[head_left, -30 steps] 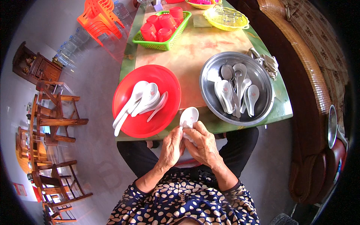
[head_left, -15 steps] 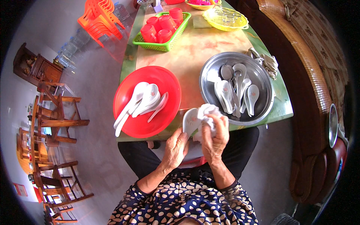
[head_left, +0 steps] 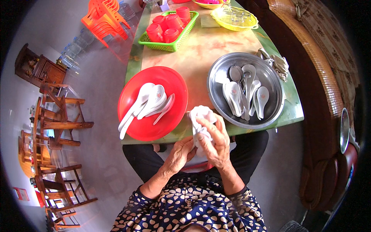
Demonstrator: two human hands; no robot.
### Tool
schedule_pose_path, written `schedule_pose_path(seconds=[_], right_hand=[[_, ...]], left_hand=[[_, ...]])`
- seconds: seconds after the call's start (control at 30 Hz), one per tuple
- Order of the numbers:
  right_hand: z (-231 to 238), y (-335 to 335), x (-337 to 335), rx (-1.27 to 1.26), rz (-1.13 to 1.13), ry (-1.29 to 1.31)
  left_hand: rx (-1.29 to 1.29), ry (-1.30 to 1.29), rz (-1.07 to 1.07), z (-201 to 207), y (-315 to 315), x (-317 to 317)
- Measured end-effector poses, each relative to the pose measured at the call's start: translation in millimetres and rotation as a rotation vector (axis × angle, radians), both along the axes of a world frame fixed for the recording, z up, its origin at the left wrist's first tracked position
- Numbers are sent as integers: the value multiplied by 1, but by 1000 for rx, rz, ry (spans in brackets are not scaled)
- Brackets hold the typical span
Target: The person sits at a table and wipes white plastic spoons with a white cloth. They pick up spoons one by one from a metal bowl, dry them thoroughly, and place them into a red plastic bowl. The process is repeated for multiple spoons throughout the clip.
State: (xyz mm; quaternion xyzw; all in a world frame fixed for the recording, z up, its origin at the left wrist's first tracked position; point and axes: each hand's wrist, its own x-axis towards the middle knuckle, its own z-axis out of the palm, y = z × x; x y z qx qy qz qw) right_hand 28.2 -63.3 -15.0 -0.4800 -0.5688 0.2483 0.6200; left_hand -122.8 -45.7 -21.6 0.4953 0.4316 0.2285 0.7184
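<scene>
A white cloth [head_left: 201, 114] is in my right hand [head_left: 216, 145], its fingers pressing it over a white spoon that it now covers. My left hand [head_left: 179, 154] is closed at the lower end of that hidden spoon, just beyond the table's near edge. On the left, a red plastic basin [head_left: 174, 85] holds a stack of white soup spoons [head_left: 154, 98] and a few loose ones. To the right, a steel basin [head_left: 272, 112] contains several white spoons [head_left: 262, 98] together with metal spoons [head_left: 234, 72].
Upside-down red mugs [head_left: 174, 22] fill a green basket [head_left: 170, 47] farther back. Beside it, a yellow basket [head_left: 232, 27] holds clear glasses. Crumpled gloves [head_left: 280, 65] lie at the table's right edge. Orange stacked chairs [head_left: 102, 23] and wooden chairs [head_left: 62, 123] stand left; a brown sofa [head_left: 320, 154] is right.
My right hand has moved the cloth leftward over the spoon's bowl, which showed uncovered before. My left hand keeps its hold at nearly the same place.
</scene>
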Motion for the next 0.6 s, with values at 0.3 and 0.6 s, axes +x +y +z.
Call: schedule_pose_path(seconds=[0.3, 0.6], right_hand=[[-9, 4, 6, -15, 140, 138], [-14, -9, -12, 158, 42, -314]], left_hand=[[-240, -236, -36, -11, 2, -6], [10, -74, 134, 3, -6, 7]])
